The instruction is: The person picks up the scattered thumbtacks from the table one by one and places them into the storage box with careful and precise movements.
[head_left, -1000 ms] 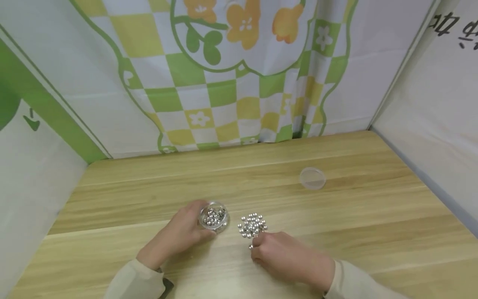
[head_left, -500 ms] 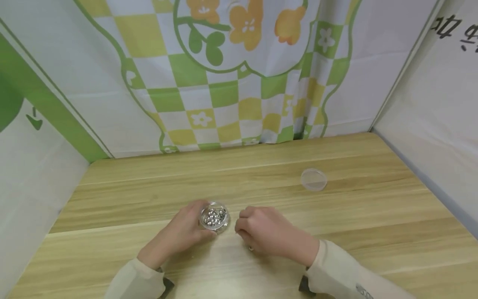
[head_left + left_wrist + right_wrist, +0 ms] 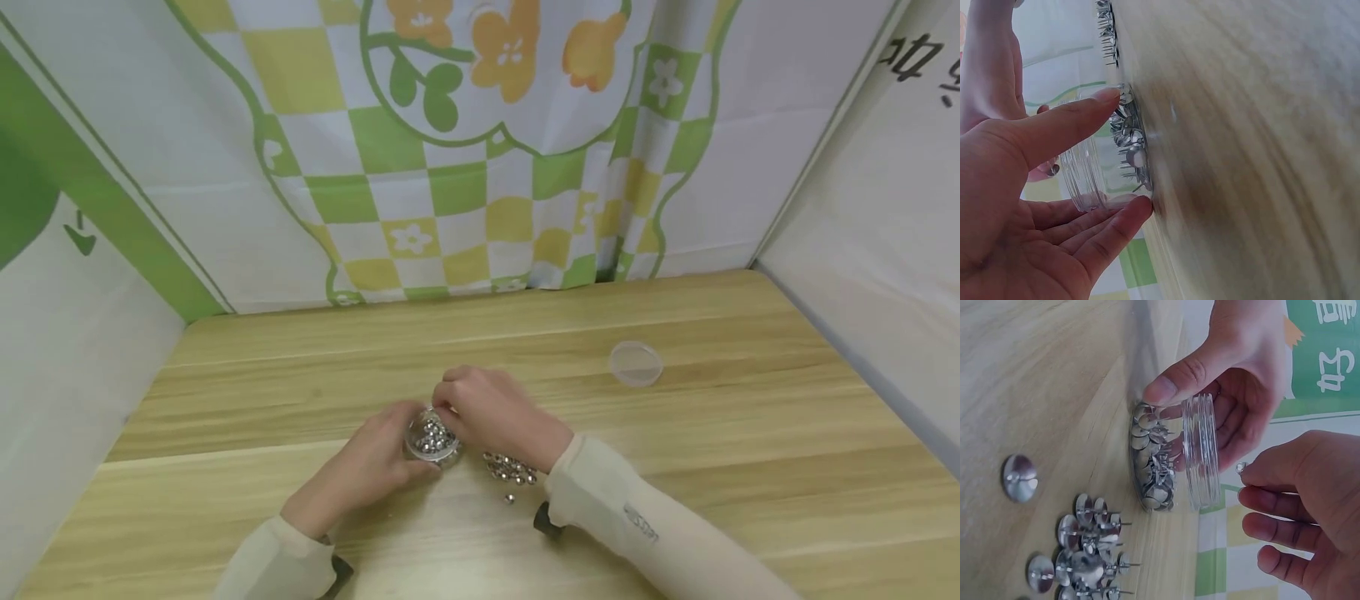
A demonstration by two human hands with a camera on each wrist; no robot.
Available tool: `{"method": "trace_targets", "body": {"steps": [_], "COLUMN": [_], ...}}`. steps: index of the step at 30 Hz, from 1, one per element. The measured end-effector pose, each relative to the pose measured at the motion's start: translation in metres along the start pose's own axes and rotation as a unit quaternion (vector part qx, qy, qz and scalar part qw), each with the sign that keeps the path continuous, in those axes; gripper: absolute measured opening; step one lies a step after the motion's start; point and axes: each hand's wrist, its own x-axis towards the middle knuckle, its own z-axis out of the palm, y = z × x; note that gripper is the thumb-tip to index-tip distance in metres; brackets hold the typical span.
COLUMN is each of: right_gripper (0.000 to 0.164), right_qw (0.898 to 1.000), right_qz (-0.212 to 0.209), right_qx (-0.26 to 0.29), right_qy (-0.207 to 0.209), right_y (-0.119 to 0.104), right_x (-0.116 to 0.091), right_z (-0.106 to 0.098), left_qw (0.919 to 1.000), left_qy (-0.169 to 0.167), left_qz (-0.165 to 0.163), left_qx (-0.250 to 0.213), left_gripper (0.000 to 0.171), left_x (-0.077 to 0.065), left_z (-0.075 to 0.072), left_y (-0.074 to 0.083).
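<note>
A clear screw-necked jar (image 3: 1200,453) stands on the table, partly filled with silver thumbtacks (image 3: 1152,459). My left hand (image 3: 367,462) grips it round the side, thumb on the near wall and fingers on the far one. Over the open mouth, my right hand (image 3: 487,412) pinches a shiny thumbtack (image 3: 1241,467) at the tips of thumb and forefinger; its other fingers are bent. To the right of the jar lies a pile of thumbtacks (image 3: 1088,550), most with pins up, partly covered by the right forearm in the head view. One loose thumbtack (image 3: 510,499) sits nearer me.
A round clear lid (image 3: 636,364) lies flat on the wooden table (image 3: 750,433), back and to the right. Behind the table hangs a checked green and yellow curtain (image 3: 457,196). White panels rise at both sides.
My right hand has gone from the thumbtack pile, leftward and away from me, to above the jar's mouth. The left hand has kept its grip on the jar.
</note>
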Motion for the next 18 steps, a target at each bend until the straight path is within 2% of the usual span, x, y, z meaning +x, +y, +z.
{"method": "trace_targets", "body": {"steps": [10, 18], "right_gripper": [0.012, 0.011], "right_qw": [1.0, 1.0], "right_qz": [0.009, 0.021], "right_qx": [0.004, 0.005], "right_qy": [-0.009, -0.005], "right_y": [-0.0013, 0.0032], "right_x": [0.0035, -0.0051], "right_z": [0.0028, 0.0], "left_qw": [1.0, 1.0], "left_qy": [0.001, 0.0], "left_qz": [0.0, -0.004], "left_qx": [0.01, -0.001], "left_gripper": [0.075, 0.071], "left_x": [-0.0004, -0.0006], "left_z": [-0.0006, -0.0014], "left_y": [0.0018, 0.003]}}
